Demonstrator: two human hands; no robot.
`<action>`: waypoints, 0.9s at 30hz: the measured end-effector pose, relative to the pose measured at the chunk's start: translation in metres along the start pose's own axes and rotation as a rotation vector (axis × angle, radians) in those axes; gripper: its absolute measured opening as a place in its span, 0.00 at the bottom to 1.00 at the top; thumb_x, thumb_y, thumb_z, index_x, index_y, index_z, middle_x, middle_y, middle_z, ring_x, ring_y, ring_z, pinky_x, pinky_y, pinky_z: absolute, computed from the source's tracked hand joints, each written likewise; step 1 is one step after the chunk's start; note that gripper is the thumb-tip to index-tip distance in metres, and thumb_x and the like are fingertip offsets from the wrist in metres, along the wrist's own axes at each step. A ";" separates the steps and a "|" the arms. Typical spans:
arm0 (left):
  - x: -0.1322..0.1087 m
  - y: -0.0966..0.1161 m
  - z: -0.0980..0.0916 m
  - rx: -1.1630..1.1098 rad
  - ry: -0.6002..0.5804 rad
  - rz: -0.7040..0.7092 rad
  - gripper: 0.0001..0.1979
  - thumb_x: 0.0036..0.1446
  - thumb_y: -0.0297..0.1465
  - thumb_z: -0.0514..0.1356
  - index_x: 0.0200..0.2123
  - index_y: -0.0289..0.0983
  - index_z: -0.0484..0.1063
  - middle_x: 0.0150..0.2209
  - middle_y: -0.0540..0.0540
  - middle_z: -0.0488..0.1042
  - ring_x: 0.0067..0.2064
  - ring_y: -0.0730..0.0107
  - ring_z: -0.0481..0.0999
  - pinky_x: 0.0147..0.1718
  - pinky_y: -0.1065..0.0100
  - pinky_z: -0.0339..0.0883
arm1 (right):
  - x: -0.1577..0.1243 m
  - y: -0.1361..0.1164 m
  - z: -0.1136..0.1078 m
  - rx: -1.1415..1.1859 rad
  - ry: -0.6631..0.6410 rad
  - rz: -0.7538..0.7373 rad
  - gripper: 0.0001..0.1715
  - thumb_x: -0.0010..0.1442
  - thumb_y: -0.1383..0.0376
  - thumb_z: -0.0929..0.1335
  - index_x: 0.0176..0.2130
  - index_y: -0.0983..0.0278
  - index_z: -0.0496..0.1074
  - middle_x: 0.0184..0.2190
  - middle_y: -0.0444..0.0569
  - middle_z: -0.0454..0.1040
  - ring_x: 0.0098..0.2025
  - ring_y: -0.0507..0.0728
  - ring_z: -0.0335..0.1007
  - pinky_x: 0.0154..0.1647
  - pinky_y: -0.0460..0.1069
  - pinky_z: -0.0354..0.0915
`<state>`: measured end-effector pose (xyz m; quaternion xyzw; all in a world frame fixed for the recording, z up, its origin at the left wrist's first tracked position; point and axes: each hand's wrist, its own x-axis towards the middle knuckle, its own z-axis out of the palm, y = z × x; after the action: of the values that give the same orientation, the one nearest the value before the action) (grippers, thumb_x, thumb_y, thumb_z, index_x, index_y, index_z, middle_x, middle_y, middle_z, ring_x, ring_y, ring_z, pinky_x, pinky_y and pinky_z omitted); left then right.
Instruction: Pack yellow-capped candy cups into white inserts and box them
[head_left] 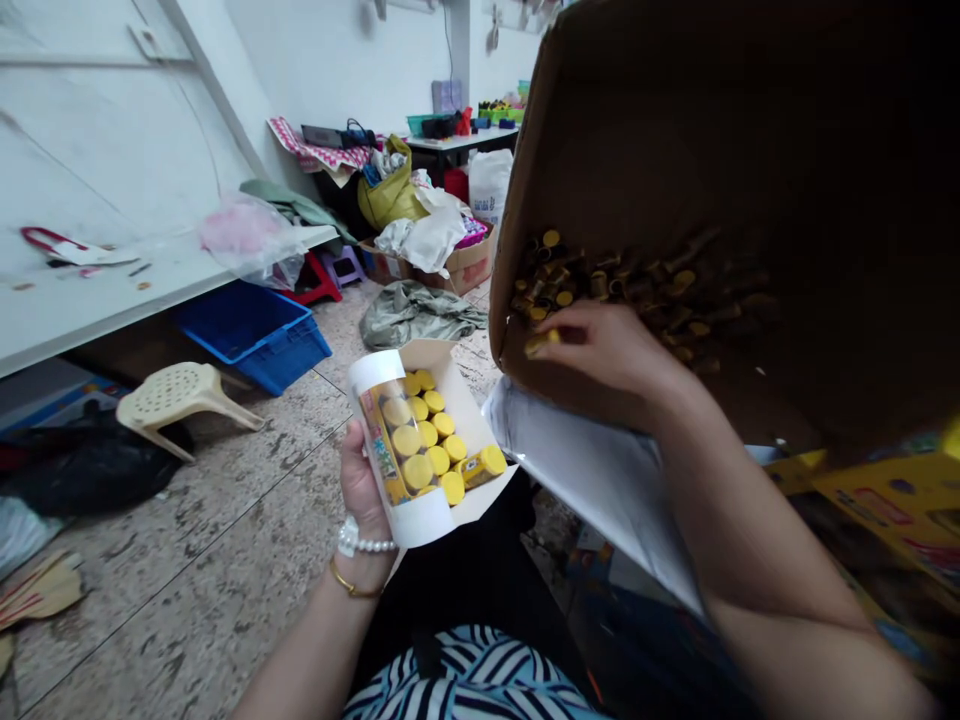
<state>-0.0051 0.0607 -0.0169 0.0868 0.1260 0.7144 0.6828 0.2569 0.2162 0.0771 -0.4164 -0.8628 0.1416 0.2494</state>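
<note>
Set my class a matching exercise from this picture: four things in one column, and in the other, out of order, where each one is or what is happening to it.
Things
1. Small white cardboard carton with a clear window
2. Large brown cardboard box
3. White beaded bracelet
4. Cream plastic stool

Places and states
A. Around the wrist of the left hand
B. Gripped, with round yellow-lidded containers inside
C. Standing on the floor
D. Reached into by the right hand

Right pairs: 1-B, 2-D, 3-A, 4-C.
</note>
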 end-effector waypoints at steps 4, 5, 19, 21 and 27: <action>0.003 0.002 -0.006 0.005 -0.090 -0.054 0.25 0.63 0.45 0.56 0.60 0.41 0.69 0.55 0.43 0.79 0.59 0.54 0.75 0.65 0.51 0.58 | -0.014 -0.071 0.018 0.127 -0.295 -0.263 0.14 0.56 0.63 0.76 0.43 0.64 0.79 0.38 0.48 0.78 0.38 0.54 0.73 0.40 0.47 0.64; 0.004 0.002 -0.007 -0.003 -0.105 -0.066 0.24 0.64 0.45 0.56 0.59 0.41 0.71 0.55 0.43 0.79 0.59 0.54 0.75 0.65 0.50 0.58 | -0.016 -0.080 0.026 0.083 -0.338 -0.269 0.15 0.55 0.63 0.76 0.43 0.65 0.79 0.38 0.49 0.78 0.38 0.54 0.73 0.39 0.47 0.63; 0.016 -0.002 -0.015 -0.101 -0.205 -0.129 0.21 0.65 0.44 0.54 0.58 0.46 0.72 0.59 0.47 0.76 0.65 0.56 0.69 0.68 0.51 0.52 | 0.008 -0.023 0.031 -0.009 -0.070 -0.019 0.15 0.67 0.56 0.68 0.43 0.63 0.79 0.42 0.51 0.81 0.44 0.57 0.75 0.46 0.49 0.65; 0.016 -0.004 -0.012 -0.069 -0.202 -0.124 0.21 0.64 0.43 0.55 0.57 0.45 0.73 0.57 0.46 0.78 0.64 0.55 0.70 0.68 0.50 0.52 | 0.015 0.019 0.030 -0.233 0.097 0.216 0.15 0.66 0.62 0.67 0.48 0.65 0.78 0.49 0.57 0.79 0.52 0.63 0.72 0.53 0.54 0.64; 0.013 -0.009 -0.003 0.022 -0.044 -0.027 0.23 0.63 0.44 0.57 0.59 0.44 0.70 0.53 0.46 0.80 0.63 0.55 0.71 0.67 0.52 0.56 | 0.020 0.082 0.037 -0.248 0.008 0.369 0.18 0.63 0.71 0.65 0.48 0.64 0.79 0.42 0.59 0.80 0.49 0.65 0.74 0.52 0.57 0.66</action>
<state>0.0020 0.0738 -0.0227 0.1082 0.1201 0.7017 0.6939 0.2793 0.2810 0.0154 -0.5954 -0.7817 0.0760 0.1694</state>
